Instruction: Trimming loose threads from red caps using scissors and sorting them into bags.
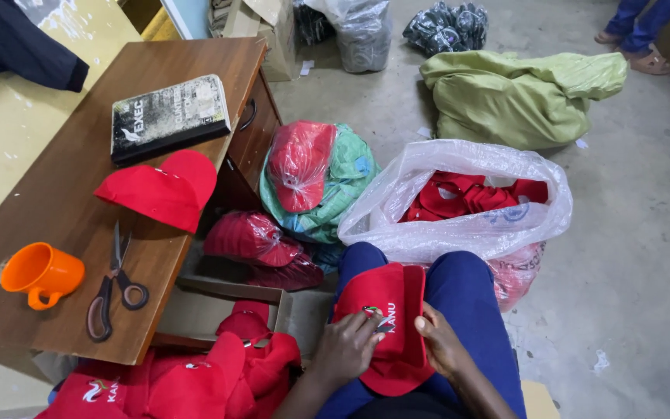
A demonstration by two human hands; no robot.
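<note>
- Head view looks down on both hands working a red cap [388,326] that lies on the person's lap, over blue trousers.
- Left hand [348,347] presses its fingers onto the cap's front panel; right hand [441,347] pinches the cap's right edge. Something small and thin sits between the two hands, too small to tell.
- A clear plastic bag [459,225], open at the top and full of red caps, stands on the floor just past the knees.
- Left of it lies a wrapped bundle [313,180], red and green under film, with darker red packs below.
- On the wooden worktop [63,209]: a dark book with a pale printed cover [169,116], a loose red cap, black scissors [114,287], an orange mug [40,273] near the front edge.
- Green sacks [517,97] lie further back; bare concrete floor [637,233] opens to the right.
</note>
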